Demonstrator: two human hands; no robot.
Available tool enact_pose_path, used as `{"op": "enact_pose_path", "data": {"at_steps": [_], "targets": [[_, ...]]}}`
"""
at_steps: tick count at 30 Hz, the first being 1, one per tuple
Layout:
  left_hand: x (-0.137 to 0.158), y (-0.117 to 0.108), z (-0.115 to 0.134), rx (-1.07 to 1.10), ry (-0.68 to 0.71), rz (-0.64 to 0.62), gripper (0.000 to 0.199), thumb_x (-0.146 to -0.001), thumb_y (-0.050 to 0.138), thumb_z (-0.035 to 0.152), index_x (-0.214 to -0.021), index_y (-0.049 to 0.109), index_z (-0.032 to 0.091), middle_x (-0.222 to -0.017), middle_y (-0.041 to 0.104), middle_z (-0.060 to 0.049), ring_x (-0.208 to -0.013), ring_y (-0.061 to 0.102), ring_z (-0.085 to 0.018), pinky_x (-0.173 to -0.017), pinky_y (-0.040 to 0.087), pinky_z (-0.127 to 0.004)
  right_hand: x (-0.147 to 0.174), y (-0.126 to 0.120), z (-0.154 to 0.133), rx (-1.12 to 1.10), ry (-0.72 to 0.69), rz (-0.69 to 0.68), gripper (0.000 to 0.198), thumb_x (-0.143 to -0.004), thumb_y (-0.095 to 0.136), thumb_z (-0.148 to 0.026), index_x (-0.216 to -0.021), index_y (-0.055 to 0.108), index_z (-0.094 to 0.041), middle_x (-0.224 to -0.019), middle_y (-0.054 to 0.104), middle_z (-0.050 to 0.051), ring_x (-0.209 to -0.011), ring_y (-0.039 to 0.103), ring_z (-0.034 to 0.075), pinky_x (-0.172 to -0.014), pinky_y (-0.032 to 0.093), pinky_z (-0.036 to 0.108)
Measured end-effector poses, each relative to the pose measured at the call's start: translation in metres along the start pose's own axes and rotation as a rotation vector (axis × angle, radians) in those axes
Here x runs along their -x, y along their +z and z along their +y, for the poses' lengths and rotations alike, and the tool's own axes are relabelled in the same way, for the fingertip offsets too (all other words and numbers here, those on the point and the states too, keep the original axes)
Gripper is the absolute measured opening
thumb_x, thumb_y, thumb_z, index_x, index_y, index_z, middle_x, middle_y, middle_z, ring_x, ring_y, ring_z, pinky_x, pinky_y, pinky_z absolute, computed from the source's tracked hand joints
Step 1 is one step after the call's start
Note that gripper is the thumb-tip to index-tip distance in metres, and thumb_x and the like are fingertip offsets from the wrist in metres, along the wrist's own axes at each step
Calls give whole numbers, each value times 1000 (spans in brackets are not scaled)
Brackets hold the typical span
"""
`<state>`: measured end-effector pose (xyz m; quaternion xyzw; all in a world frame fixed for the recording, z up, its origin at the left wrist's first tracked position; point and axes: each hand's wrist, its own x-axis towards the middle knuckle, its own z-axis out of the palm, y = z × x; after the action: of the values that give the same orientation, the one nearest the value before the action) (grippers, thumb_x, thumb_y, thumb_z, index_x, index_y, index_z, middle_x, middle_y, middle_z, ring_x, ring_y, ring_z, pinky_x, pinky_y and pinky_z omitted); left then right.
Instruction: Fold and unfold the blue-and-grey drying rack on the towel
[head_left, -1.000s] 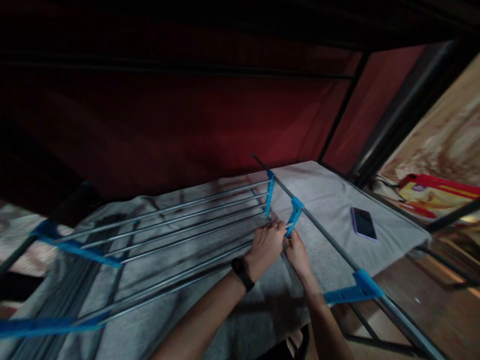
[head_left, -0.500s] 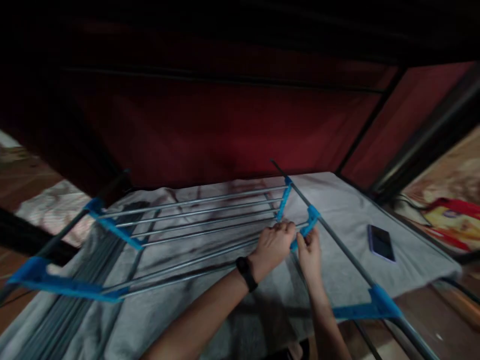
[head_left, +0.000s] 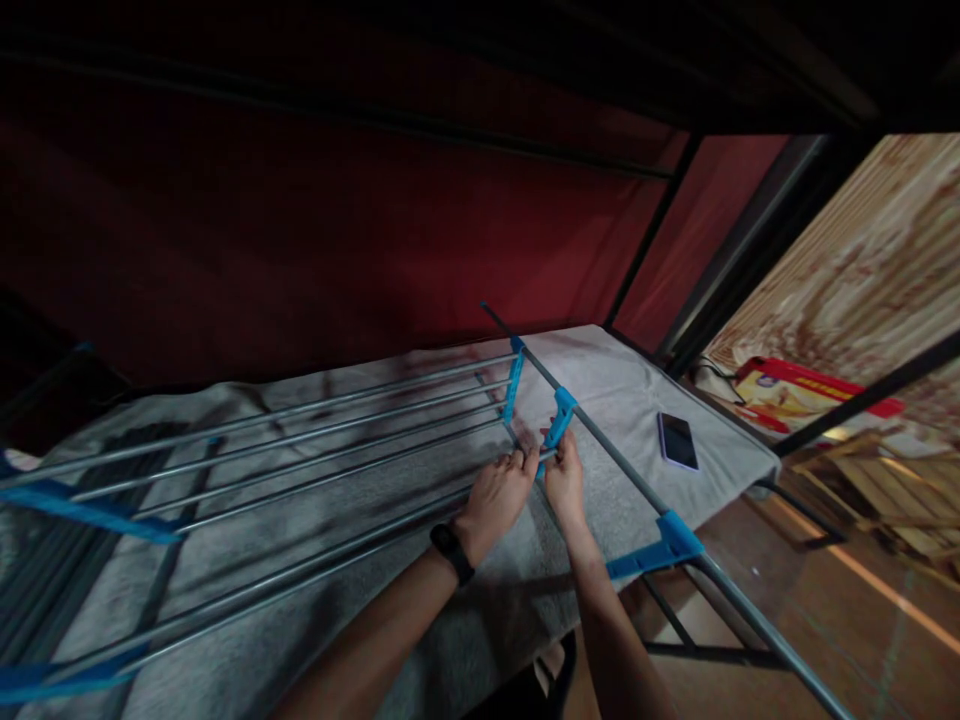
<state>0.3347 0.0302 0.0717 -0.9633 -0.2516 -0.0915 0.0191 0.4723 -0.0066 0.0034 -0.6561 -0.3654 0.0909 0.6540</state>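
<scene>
A rack of grey metal rods (head_left: 337,425) with blue plastic brackets stands on a grey cloth. My left hand (head_left: 499,497), a black watch on its wrist, closes round a rod end beside one blue bracket (head_left: 559,418). Pressed against the lower part of that same bracket, my right hand (head_left: 564,485) has its fingers curled round it. The fingertips of both hands nearly meet, and they partly hide where rod and bracket join. A long side tube (head_left: 619,455) passes through the upper end of the bracket. Another blue bracket (head_left: 660,550) sits lower on this tube.
On the cloth (head_left: 615,370) to the right lies a phone (head_left: 678,441). Loose grey tubes (head_left: 67,540) are bundled at the left. A dark red panel (head_left: 375,250) rises behind. Beyond the table's right edge are a red and yellow package (head_left: 802,385) and a wooden crate (head_left: 885,500).
The view has swung to the right, so the rack and phone appear further left. Both hands stay at the same bracket, with only slight finger shifts.
</scene>
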Motion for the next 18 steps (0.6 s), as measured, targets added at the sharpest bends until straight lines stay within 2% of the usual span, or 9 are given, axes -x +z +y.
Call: {"op": "enact_pose_path", "data": {"at_steps": [2, 4, 6, 8, 10, 12, 14, 18], "targets": [[3, 8, 1, 35, 8, -26, 47, -101, 40, 10, -147, 46, 17, -118, 70, -14, -105, 70, -23, -81, 57, -34, 11, -4, 4, -1, 67, 18, 47, -85, 55, -36, -130, 58, -22, -134, 64, 13, -125, 59, 25, -114, 42, 47], [8, 11, 4, 65, 9, -30, 47, -101, 40, 10, -147, 45, 16, -122, 69, -14, -110, 69, -24, -82, 57, -35, 27, -9, 8, 6, 154, 98, 47, -86, 60, -42, -128, 56, -21, -132, 63, 13, -120, 60, 24, -112, 44, 46], [16, 11, 7, 82, 8, -33, 46, -101, 40, 11, -146, 45, 16, -126, 67, -14, -114, 67, -25, -84, 57, -36, 44, -14, 9, -33, 255, 127, 42, -84, 64, -49, -116, 59, -22, -120, 66, 10, -111, 62, 23, -107, 48, 44], [28, 11, 8, 91, -3, -35, 45, -100, 41, 12, -145, 46, 16, -127, 67, -13, -117, 65, -25, -88, 55, -36, 55, -20, 6, -191, 372, 26, 35, -81, 69, -51, -102, 61, -24, -104, 68, 4, -101, 65, 22, -102, 52, 43], [45, 12, 4, 87, -29, -33, 46, -100, 42, 12, -146, 45, 16, -127, 67, -13, -116, 65, -24, -91, 54, -36, 59, -23, 4, -424, 492, -120, 32, -80, 73, -51, -95, 63, -24, -101, 69, 3, -99, 68, 21, -100, 55, 42], [66, 14, -7, 70, -57, -35, 47, -99, 44, 11, -146, 44, 16, -126, 68, -12, -114, 66, -23, -94, 52, -36, 57, -23, 5, -578, 571, -167, 31, -81, 74, -50, -98, 66, -25, -104, 71, 3, -102, 70, 21, -100, 57, 41], [93, 14, -25, 46, -113, -47, 46, -98, 46, 11, -144, 47, 17, -121, 69, -11, -109, 67, -21, -95, 50, -36, 54, -20, 10, -590, 594, -145, 28, -82, 76, -47, -98, 67, -26, -104, 72, 1, -100, 71, 19, -99, 59, 39], [162, 7, -73, -18, -359, -68, 37, -98, 46, 9, -132, 58, 16, -112, 72, -9, -105, 65, -22, -97, 46, -37, 56, -17, 28, -559, 587, -145, 21, -84, 77, -44, -96, 69, -29, -103, 73, -3, -99, 71, 14, -98, 60, 33]]}}
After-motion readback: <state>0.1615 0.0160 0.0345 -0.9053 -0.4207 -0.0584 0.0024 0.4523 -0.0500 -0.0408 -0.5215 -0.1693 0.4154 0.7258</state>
